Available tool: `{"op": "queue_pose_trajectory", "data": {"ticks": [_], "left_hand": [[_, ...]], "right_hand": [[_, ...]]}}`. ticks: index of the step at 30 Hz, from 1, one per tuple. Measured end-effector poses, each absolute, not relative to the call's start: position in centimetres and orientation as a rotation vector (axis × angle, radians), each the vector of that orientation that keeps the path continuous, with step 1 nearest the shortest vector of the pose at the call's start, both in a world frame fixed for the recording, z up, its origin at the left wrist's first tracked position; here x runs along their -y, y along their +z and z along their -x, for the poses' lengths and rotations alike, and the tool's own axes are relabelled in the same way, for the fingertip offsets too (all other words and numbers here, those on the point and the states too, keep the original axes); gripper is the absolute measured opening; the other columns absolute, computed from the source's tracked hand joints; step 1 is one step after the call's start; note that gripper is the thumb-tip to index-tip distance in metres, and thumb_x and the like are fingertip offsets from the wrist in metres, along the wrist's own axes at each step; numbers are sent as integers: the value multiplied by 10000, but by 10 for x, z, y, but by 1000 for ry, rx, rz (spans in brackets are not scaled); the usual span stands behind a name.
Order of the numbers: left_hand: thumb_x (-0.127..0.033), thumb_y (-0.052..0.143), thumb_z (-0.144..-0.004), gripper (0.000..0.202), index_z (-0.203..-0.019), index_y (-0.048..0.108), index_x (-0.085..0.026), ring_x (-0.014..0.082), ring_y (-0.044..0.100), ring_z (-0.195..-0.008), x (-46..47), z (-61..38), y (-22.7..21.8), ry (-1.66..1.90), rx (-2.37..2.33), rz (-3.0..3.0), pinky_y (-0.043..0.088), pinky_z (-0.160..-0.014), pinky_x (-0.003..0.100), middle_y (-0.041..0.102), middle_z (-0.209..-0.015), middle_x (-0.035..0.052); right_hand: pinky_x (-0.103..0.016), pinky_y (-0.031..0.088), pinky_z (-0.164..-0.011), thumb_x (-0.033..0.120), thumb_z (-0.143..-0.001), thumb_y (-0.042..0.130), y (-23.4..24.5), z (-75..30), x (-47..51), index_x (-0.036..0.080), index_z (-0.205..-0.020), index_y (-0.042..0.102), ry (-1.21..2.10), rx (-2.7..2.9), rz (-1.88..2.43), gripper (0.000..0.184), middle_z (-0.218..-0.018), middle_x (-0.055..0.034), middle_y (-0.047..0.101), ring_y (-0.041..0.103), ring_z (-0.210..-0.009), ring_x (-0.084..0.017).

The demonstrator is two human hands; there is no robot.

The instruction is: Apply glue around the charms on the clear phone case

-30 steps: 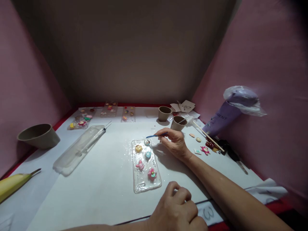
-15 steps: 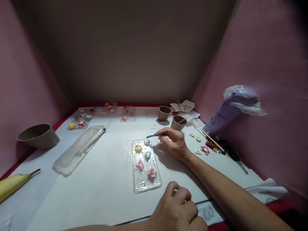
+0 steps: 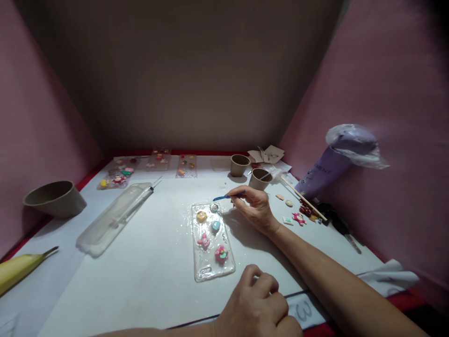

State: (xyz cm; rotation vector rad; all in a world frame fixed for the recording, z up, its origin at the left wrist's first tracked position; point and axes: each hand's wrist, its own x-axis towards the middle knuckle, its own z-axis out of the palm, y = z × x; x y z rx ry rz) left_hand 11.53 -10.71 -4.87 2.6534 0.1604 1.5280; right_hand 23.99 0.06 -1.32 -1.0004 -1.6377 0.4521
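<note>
A clear phone case lies in the middle of the white table, with a yellow, a blue, a pink and a pink-and-green charm stuck on it. My right hand is closed on a thin blue tool whose tip sits over a round silver charm at the case's far end. My left hand rests near the table's front edge, fingers curled into a loose fist with nothing visible in it.
Two brown paper cups stand behind my right hand. Loose charms, a wooden stick and a purple cone bag lie at right. A clear plastic tray with a syringe, a brown bowl, a banana and decorated cases are at left and back.
</note>
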Motion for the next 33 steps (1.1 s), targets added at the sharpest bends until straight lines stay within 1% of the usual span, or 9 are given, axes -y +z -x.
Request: {"op": "queue_pose_trajectory", "data": {"ticks": [4,7,14,18,23,27,33], "left_hand": [[-60,609,-737,233,-598,448,-154,160,441,-684,107,-115,-54,1431,-163,-2731,288,-691,319,449,-532,-23],[-65,614,-741,235,-610,442,-157,158,435,-684,106,-115,-55,1402,-156,-2758,283,-692,319,444,-534,-26],[-10,567,-739,228,-590,461,-147,154,434,-675,105,-116,-47,1542,-150,-2645,277,-680,306,436,-526,-19],[0,561,-739,237,-578,467,-146,151,426,-664,105,-117,-47,1578,-141,-2624,271,-677,304,430,-518,-21],[0,560,-731,228,-582,471,-147,154,426,-670,105,-118,-49,1580,-138,-2616,262,-683,309,428,-521,-21],[1,568,-725,226,-585,471,-148,155,432,-681,105,-117,-51,1571,-135,-2633,263,-693,309,437,-526,-22],[-7,577,-746,233,-581,486,-144,151,437,-673,105,-117,-48,1583,-138,-2614,271,-686,306,443,-519,-22]], "right_hand": [[-280,508,-646,127,-796,563,-14,-240,-1,182,-870,672,442,1650,1004,144,-779,-27,677,605,-684,-134],[-278,507,-652,125,-793,563,-14,-240,-2,181,-874,676,427,1652,1001,150,-778,-28,678,608,-692,-136],[-268,498,-633,164,-794,584,-15,-242,-4,185,-878,673,356,1530,1064,124,-797,-28,679,600,-658,-128],[-263,488,-625,214,-804,586,-15,-246,-8,182,-887,661,275,1362,1149,117,-731,-14,649,594,-650,-132],[-240,439,-561,243,-798,571,-14,-250,-13,174,-847,652,193,1268,1266,117,-631,12,596,545,-575,-118],[-234,413,-549,242,-787,556,-13,-251,-15,168,-820,653,162,1255,1321,126,-609,17,584,515,-551,-111],[-231,400,-559,228,-789,538,-14,-251,-14,169,-834,654,140,1342,1345,137,-600,21,572,496,-552,-113]]}}
